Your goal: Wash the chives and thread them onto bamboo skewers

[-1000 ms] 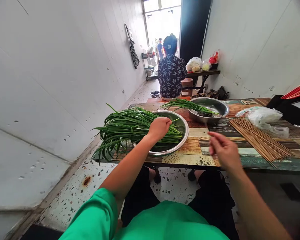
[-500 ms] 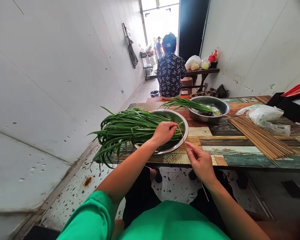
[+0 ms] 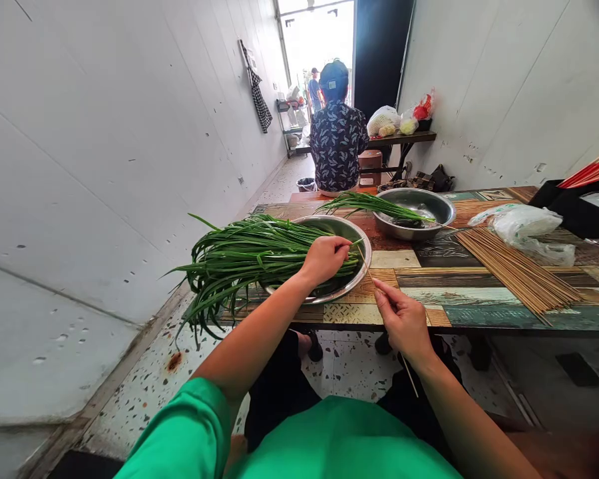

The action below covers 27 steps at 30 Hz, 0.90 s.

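Over the near metal bowl (image 3: 367,261), my left hand (image 3: 324,261) is closed in a pinch on the pale end of a garlic chive stalk. Long green chives (image 3: 244,256) fill that bowl, their leaves drooping over the table's left edge. My right hand (image 3: 404,324) grips a thin bamboo skewer (image 3: 410,379), which slants up through the fingers. The skewer's upper tip meets the chive end at my left fingertips; whether it has pierced the stalk I cannot tell. A second metal bowl (image 3: 413,233) holds a smaller bunch of chives (image 3: 379,206) with a skewer through its ends.
A pile of bamboo skewers (image 3: 519,276) lies on the patchwork table (image 3: 329,313), by a crumpled plastic bag (image 3: 526,229). Red-tipped sticks (image 3: 594,169) stand in a black holder at right. Ahead sits a person (image 3: 335,146) facing away, near a side table with bags.
Both hands keep their grips, with the skewer tip still at the chive end. The whole view has shifted slightly; the chives and bowls lie as before.
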{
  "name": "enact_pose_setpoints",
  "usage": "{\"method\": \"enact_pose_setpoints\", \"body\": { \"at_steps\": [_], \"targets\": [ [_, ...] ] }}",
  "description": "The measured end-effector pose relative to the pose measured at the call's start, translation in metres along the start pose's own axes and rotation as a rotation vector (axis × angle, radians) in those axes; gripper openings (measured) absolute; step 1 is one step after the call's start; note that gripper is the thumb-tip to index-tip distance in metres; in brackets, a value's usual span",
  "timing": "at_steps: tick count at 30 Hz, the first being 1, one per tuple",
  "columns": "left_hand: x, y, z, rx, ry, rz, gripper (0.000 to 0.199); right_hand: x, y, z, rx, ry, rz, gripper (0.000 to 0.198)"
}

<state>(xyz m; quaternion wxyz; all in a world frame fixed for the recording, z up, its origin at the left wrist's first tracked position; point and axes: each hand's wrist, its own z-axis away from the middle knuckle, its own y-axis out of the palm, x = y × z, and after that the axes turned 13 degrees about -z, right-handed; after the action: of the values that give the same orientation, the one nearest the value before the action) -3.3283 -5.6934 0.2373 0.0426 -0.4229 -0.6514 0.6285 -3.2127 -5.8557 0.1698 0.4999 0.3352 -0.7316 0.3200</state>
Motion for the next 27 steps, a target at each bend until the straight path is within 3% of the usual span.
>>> {"method": "enact_pose_setpoints", "body": {
  "at_steps": [27],
  "targets": [
    [-0.0010,-0.0015,0.0015,0.008,0.011,-0.008,0.028,0.0047,0.0036,-0.0001,0.021,0.006,-0.018,0.055]
  ]
}}
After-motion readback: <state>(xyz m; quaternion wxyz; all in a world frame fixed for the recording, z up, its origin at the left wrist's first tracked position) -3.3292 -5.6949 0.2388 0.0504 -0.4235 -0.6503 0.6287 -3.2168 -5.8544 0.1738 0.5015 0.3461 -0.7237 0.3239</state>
